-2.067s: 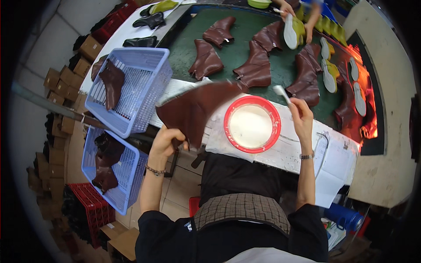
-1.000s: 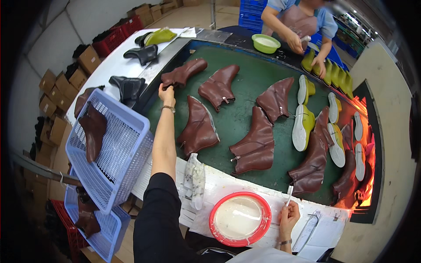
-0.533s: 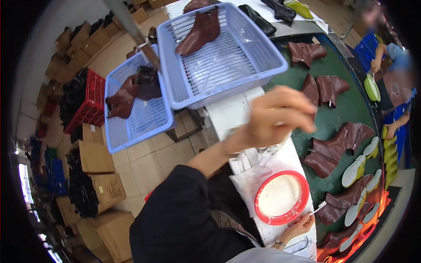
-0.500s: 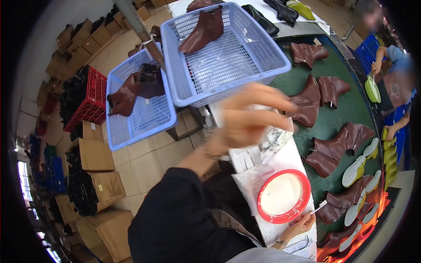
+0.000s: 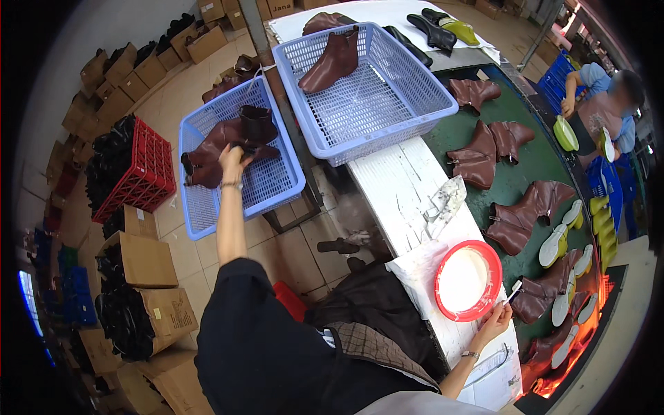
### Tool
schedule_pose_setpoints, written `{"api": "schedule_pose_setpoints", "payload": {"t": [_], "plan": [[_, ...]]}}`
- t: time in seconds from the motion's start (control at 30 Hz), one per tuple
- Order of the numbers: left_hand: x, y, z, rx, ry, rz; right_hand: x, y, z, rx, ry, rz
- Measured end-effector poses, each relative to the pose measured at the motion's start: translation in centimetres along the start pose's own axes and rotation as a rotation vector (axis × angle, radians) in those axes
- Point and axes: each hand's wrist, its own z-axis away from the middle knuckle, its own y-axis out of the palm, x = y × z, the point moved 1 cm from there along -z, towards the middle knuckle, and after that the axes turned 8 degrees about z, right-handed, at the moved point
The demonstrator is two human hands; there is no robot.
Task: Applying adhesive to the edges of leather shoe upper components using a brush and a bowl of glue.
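My left hand [image 5: 234,166] reaches into the lower blue basket [image 5: 196,220] on the left, its fingers closed on a brown ankle boot [image 5: 216,144] that lies on its side; their exact hold is partly hidden. Another brown boot [image 5: 259,123] lies against it in the same basket. At the bench edge my right hand [image 5: 494,324] holds a small white-tipped brush [image 5: 514,290]. Beside that hand sits a red-rimmed tub [image 5: 496,266] of white paste [image 5: 463,280], standing on a white sheet on the bench.
A second blue basket [image 5: 387,138] holding one boot stands higher up, beside a metal post [image 5: 259,41]. Several brown boots [image 5: 512,228] and pale soles [image 5: 553,245] lie on the green belt [image 5: 443,142]. Across it, a person [image 5: 598,111] handles a green sole. Cartons [image 5: 142,256] line the left.
My left hand has moved from above the white bench, leftward and down onto the boot in the lower basket. My right hand still holds the brush beside the tub.
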Motion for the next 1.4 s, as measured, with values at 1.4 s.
{"api": "schedule_pose_setpoints", "payload": {"t": [1.4], "plan": [[6.0,34.6,35.6,0.965,0.414,-0.943,16.8,-0.9,6.7,0.251,-0.451,0.977]]}}
